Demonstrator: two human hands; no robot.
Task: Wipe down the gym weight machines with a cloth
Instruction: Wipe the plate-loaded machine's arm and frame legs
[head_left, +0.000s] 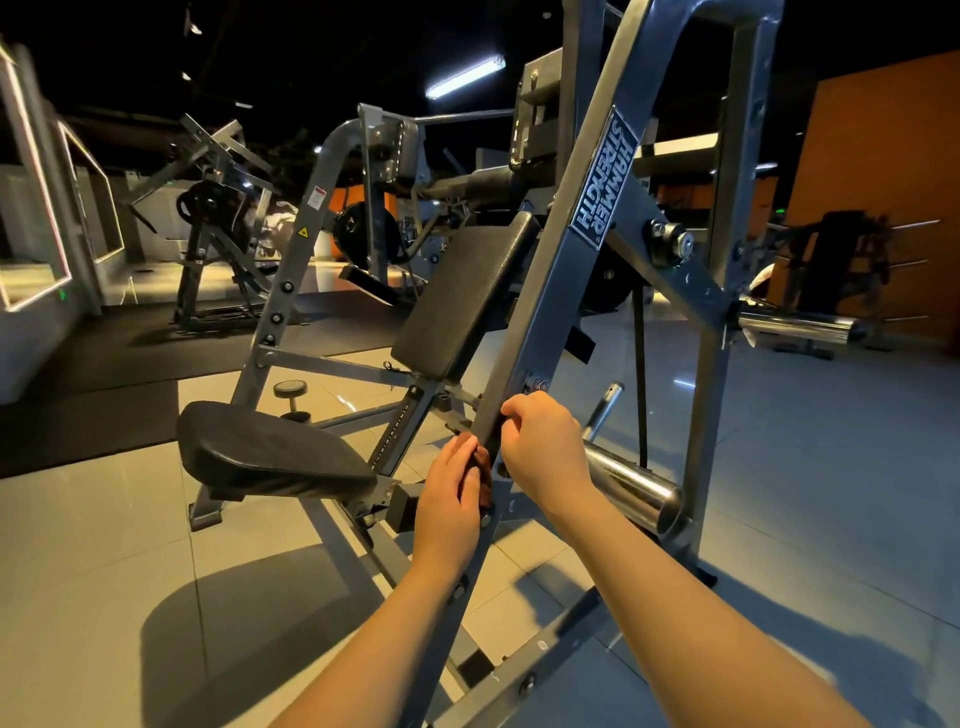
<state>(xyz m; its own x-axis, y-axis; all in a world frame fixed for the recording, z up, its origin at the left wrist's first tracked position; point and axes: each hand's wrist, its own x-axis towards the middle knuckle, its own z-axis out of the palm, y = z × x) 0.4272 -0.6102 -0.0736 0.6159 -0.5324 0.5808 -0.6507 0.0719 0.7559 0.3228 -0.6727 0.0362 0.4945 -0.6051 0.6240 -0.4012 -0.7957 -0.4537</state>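
While the right hand (545, 447) clasps the bar (540, 312) for steadiness, the left hand (449, 493), fingers straight, presses the cloth (484, 470) against it just below.

The cloth (484, 470) lies between the fingers (464, 453) of the left hand (451, 499) and the slanted beam (558, 296), pressed to the beam's left face. The right hand (548, 452) curls its fingers (515, 415) round the same beam, just above and right of the cloth. The seat (270, 452) lies left of both sets of fingers, and the back pad (462, 296) is above and beyond them. A weight peg (636, 486) juts out just right of the right fingers. A second peg (795, 325) is higher, well to the right. A dumbbell (292, 399) stands on the floor (93, 545) behind the seat.
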